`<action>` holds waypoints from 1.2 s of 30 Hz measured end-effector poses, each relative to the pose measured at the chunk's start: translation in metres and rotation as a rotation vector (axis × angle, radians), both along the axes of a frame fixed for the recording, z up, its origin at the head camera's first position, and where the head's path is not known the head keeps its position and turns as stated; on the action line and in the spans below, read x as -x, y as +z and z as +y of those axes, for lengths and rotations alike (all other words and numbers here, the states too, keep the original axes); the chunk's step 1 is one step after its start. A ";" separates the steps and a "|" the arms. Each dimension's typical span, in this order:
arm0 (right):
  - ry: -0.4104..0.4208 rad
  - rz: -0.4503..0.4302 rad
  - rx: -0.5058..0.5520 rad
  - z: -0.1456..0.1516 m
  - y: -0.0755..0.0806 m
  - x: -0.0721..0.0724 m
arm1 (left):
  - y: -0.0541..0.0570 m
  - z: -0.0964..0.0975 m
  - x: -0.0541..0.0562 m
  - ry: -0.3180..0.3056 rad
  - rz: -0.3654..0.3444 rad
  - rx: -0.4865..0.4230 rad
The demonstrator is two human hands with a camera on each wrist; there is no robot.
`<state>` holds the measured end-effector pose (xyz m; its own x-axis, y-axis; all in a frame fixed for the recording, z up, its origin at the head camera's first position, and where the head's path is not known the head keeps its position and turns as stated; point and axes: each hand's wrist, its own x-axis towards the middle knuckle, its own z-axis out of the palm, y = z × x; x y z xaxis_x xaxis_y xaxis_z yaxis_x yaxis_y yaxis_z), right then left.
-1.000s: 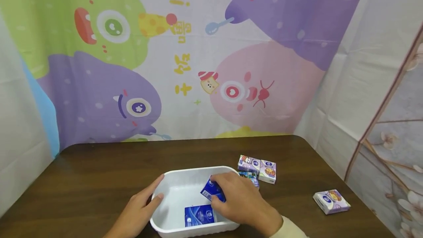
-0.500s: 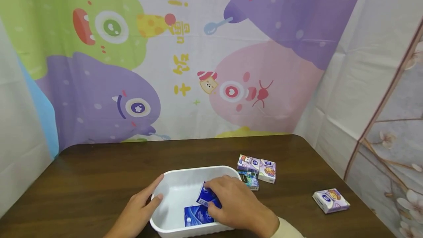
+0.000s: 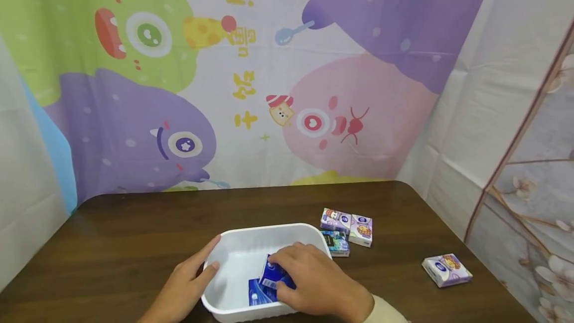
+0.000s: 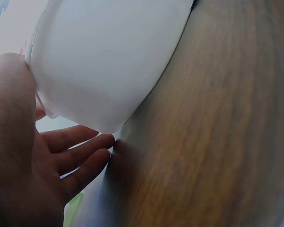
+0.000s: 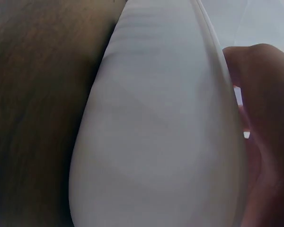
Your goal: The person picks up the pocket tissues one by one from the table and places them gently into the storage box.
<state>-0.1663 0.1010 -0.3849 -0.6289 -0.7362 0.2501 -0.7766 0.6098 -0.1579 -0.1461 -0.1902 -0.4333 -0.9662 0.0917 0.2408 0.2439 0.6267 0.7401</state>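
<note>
A white plastic tub (image 3: 237,250) stands on the table. My left hand (image 3: 186,283) holds its left end, thumb over the rim and fingers along the outside wall; the left wrist view shows those fingers (image 4: 80,156) fairly straight against the tub. Inside the tub, my right hand (image 3: 318,280) grips a blue tissue pack (image 3: 270,274) between thumb and fingers. That pack sits tilted over a second blue tissue pack (image 3: 256,294) lying on the tub floor, partly covered by it. In the right wrist view the tub wall (image 5: 156,123) hides the packs.
Right of the tub lie two purple-and-white tissue packs (image 3: 335,219) side by side, with a blue-green patterned pack (image 3: 338,244) near the tub rim. Another purple-and-white pack (image 3: 447,269) lies farther right on the dark wooden table (image 3: 148,228). A printed cloth hangs behind.
My right hand has moved left and down in the tub with the blue tissue pack, which now overlaps the other blue pack. The left hand keeps its place on the tub.
</note>
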 end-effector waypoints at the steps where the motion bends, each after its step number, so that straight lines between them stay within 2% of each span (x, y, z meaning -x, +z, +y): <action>1: 0.004 0.016 -0.002 0.000 -0.001 0.000 | 0.000 0.000 0.000 0.001 -0.001 0.000; 6: 0.007 0.057 -0.008 -0.001 -0.004 -0.002 | 0.001 -0.002 0.001 -0.009 -0.025 -0.001; 12: 0.001 -0.014 0.002 -0.003 -0.004 -0.001 | 0.002 -0.004 0.000 -0.007 -0.028 0.013; 18: 0.010 -0.048 0.022 -0.003 -0.005 0.001 | 0.001 -0.002 -0.001 -0.007 0.011 0.015; 25: 0.002 -0.185 0.030 -0.003 -0.003 0.002 | 0.003 -0.003 0.003 -0.016 0.027 0.021; 36: 0.059 -0.184 0.036 0.000 -0.005 0.004 | 0.002 -0.002 0.002 -0.010 0.010 0.030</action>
<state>-0.1702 0.1012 -0.3898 -0.6226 -0.7656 0.1619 -0.7669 0.5558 -0.3209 -0.1482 -0.1919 -0.4314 -0.9627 0.1085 0.2478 0.2577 0.6459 0.7186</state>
